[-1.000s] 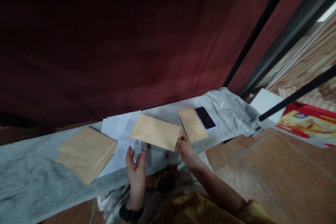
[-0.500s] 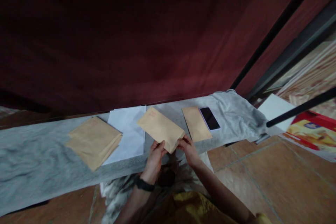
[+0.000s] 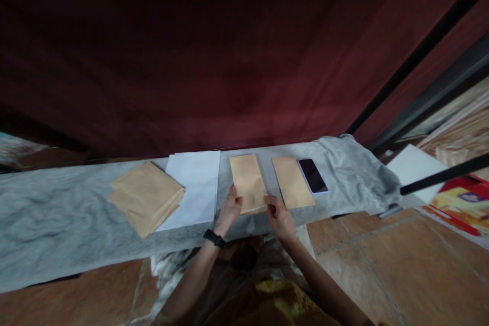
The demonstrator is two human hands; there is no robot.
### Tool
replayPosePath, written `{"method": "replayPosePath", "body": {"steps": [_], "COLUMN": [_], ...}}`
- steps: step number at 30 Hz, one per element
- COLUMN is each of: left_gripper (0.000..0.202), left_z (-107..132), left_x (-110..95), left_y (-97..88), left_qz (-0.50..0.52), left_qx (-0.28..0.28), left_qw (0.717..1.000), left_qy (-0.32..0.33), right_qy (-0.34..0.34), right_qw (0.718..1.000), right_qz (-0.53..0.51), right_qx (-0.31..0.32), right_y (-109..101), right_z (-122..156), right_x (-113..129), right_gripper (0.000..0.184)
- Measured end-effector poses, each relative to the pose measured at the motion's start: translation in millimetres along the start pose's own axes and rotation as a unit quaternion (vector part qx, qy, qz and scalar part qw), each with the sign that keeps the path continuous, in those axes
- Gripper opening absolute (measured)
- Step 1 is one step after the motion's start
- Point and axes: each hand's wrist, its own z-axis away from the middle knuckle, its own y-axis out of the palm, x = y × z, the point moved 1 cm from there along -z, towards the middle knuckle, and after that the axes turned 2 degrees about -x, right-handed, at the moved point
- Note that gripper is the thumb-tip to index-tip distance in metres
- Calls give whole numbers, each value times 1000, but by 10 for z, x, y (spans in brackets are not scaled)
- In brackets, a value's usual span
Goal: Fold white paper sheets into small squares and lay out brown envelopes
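Observation:
A brown paper envelope (image 3: 248,182) lies nearly straight between my hands over the grey cloth. My left hand (image 3: 230,208) grips its left edge near the lower corner, thumb on top. At the lower right corner, my right hand (image 3: 279,216) pinches the edge with curled fingers. Another brown envelope (image 3: 293,182) rests just to the right, and a dark-screened phone (image 3: 313,175) with a pale purple rim lies against it. On the left, a stack of brown envelopes (image 3: 147,196) partly covers white paper sheets (image 3: 196,183).
The grey cloth (image 3: 57,214) covers a long narrow bench. Behind it hangs a dark red curtain (image 3: 229,61). Black bars (image 3: 446,174) and a red and yellow box (image 3: 464,204) are at the right. Below is a tiled floor (image 3: 382,254).
The held envelope has turned from a slant to nearly straight and come down toward the cloth. Both hands have shifted to its two sides. The view has moved slightly.

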Motion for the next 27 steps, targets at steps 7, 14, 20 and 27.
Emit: {"method": "replayPosePath", "body": {"steps": [7,14,20,27], "left_gripper": [61,57,49,53], "left_z": [129,-18,-567,-795], "left_x": [-4,-86,-107,-154], "left_y": [-81,268,291,377], "left_qz": [-204,-331,-388,-378], "left_qx": [-97,52,89,40], "left_qw": [971,906,880,893], "left_qy": [83,259,259,241], "right_qy": [-234,-251,-250,-257], "right_qw": [959,957,959,958], "right_qz": [158,143,136,125], "right_qx": [9,3,-3,-6], "right_y": [74,124,121,106], "right_z": [-36,-81,-80,-100], "right_x": [-103,-238,-242,-202], "right_gripper": [36,29,26,23]}}
